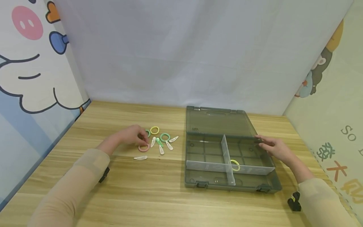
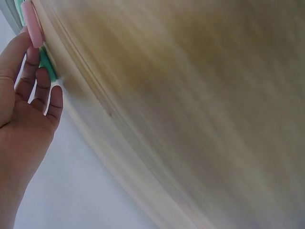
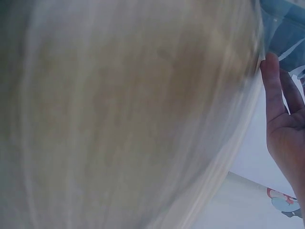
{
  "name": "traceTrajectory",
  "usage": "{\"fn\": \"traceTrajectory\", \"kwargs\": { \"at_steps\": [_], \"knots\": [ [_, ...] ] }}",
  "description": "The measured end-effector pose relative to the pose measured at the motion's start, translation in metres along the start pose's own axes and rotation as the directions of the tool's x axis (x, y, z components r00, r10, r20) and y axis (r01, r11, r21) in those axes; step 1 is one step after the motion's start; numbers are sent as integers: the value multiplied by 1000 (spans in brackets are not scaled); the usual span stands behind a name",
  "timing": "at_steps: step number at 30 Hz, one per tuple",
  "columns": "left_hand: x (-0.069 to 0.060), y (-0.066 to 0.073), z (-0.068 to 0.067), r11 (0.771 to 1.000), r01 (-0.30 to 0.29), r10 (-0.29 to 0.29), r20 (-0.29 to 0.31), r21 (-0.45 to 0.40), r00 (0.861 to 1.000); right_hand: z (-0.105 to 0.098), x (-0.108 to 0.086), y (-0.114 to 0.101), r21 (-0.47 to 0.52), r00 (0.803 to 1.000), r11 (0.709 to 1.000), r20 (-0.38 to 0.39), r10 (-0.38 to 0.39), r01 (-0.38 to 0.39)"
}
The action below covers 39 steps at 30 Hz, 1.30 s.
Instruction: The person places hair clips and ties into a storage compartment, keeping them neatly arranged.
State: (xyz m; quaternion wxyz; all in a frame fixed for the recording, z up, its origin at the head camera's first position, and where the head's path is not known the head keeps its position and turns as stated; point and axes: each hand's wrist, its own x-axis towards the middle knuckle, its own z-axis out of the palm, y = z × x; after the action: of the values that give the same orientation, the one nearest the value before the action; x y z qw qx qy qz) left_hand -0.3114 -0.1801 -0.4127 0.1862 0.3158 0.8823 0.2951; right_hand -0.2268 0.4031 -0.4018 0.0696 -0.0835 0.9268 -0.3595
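My left hand [image 1: 132, 135] is at the pile of hair accessories on the left, its thumb and forefinger pinching the edge of a pink hair tie [image 1: 143, 148]. The left wrist view shows the pink hair tie [image 2: 32, 25] at the fingertips, a green one [image 2: 47, 66] behind the fingers. My right hand [image 1: 276, 148] rests on the right rim of an open grey see-through organizer box [image 1: 198, 186], fingers fairly straight. In the right wrist view the right hand [image 3: 288, 124] touches the box's side [image 3: 286, 28]. A yellow hair tie [image 1: 235, 165] leans against a divider inside the box.
Around the left hand lie another yellow hair tie [image 1: 154, 130], green hair ties [image 1: 165, 137], a green snap clip [image 1: 159, 142] and several white snap clips [image 1: 140, 157]. White dividers [image 1: 227, 154] split the box. Its lid [image 1: 221, 121] lies back toward the white cloth wall [image 1: 181, 63].
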Motion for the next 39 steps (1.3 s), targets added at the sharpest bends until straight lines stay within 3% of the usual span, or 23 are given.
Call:
{"fn": "traceTrajectory", "kwargs": {
  "at_steps": [13, 20, 29, 35, 39],
  "knots": [
    [1, 6, -4, 1000, 2, -2, -10, 21, 1000, 0, -1, -1, -12, 1000, 1000, -10, -1, 1],
    [4, 23, -11, 999, -21, 22, -15, 30, 1000, 0, -2, -2, -4, 1000, 1000, -6, -3, 3],
    [17, 43, -20, 991, -119, 120, -10, 57, 993, 0, -1, -1, 16, 1000, 1000, -1, 0, 0],
    [26, 62, -30, 990, -130, 129, 11, 58, 992, -1, 0, 1, -2, 1000, 1000, -1, -16, 16],
    [33, 75, -37, 980, -180, 181, -5, 86, 984, -1, 1, 3, 0, 1000, 1000, -1, -16, 16]
  ]
}}
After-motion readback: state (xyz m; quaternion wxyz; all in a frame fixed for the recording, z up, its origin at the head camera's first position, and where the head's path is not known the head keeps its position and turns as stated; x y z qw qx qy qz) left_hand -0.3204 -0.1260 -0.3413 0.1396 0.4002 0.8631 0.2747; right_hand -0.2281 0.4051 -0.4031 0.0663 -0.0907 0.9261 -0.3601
